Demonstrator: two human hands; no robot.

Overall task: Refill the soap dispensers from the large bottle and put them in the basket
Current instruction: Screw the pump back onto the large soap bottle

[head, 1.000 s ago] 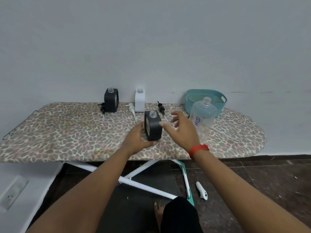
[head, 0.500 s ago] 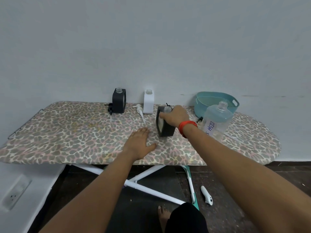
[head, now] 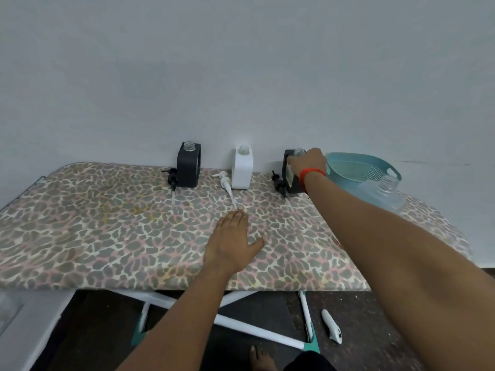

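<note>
Three uncapped square dispensers stand along the wall on the ironing board [head: 93, 231]: a black one [head: 188, 164] at left, a white one [head: 242, 168] in the middle, and a second black one [head: 291, 178] at right. My right hand [head: 308, 162] is closed over the top of that right black dispenser, which rests on the board. My left hand [head: 233, 242] lies flat and empty on the cover. Each dispenser has its pump lying in front of it: black [head: 171, 178], white [head: 227, 187], black [head: 278, 183]. The large clear bottle [head: 383, 195] stands uncapped before the teal basket [head: 361, 170].
The wall runs directly behind the board's far edge. Under the board are its white legs [head: 257, 330] and a white handheld device [head: 332, 328] on the dark floor. My foot [head: 259, 357] shows at the bottom edge.
My right hand took the black dispenser from mid-board and carried it back to the wall, right of the white one. My left hand let go and now rests flat on the cover.
</note>
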